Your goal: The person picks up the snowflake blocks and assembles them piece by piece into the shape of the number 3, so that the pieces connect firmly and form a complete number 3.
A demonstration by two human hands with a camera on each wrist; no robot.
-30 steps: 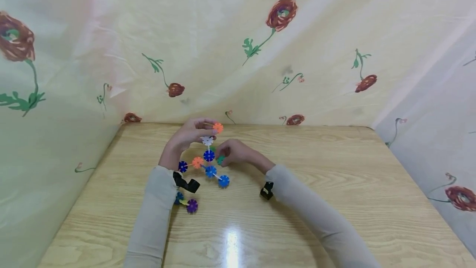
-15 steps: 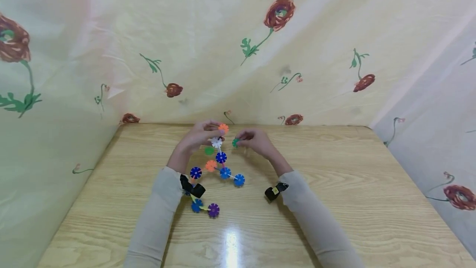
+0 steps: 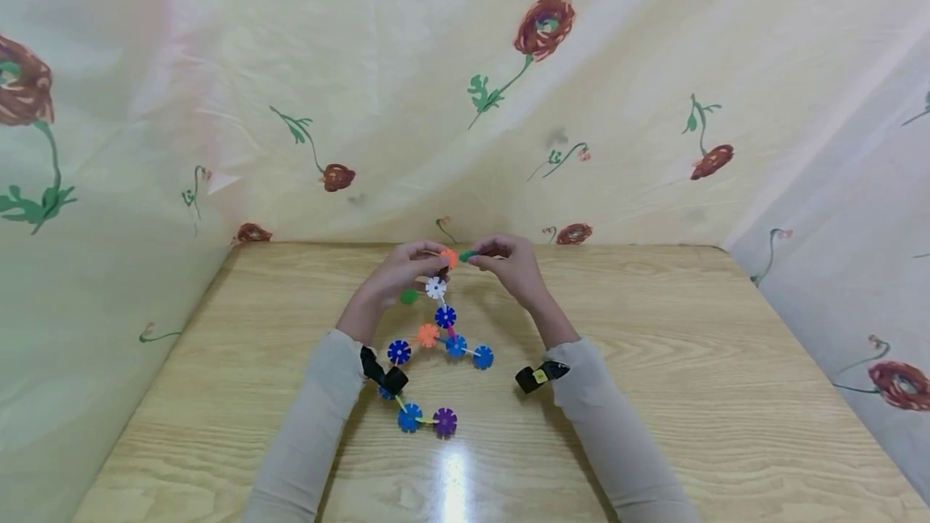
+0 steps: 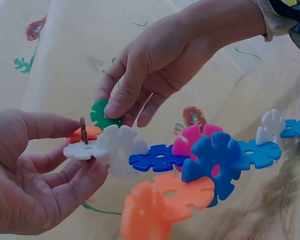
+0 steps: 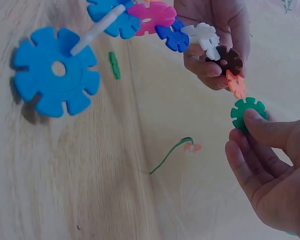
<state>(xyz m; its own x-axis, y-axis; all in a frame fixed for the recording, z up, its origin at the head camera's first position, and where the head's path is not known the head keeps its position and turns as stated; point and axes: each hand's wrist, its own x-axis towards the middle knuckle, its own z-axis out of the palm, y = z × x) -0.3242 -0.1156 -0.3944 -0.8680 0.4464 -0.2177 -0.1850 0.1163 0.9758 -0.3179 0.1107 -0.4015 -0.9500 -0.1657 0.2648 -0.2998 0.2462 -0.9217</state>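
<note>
My left hand (image 3: 395, 277) grips the upper end of a chain of slotted plastic snowflake discs, near its orange disc (image 5: 236, 86), brown disc (image 5: 229, 59) and white disc (image 3: 436, 289). From there the chain runs down through a dark blue disc (image 3: 446, 317) and a pink disc (image 5: 150, 19). It then branches to a light blue disc (image 3: 483, 357) and, partly behind the left wrist, to a purple disc (image 3: 446, 424). My right hand (image 3: 514, 271) pinches a green snowflake disc (image 5: 240, 111) between thumb and fingers. In the right wrist view, its edge is right at the orange disc.
A loose green disc (image 5: 114, 65) lies on the wooden table (image 3: 690, 361), beyond the chain. Flowered cloth (image 3: 407, 87) hangs behind the table and along its sides. A black wrist camera (image 3: 534, 378) sits on each forearm.
My right hand has lifted the green disc from beside the chain up to the orange disc. The left hand has shifted right with the chain, baring more of its lower branch.
</note>
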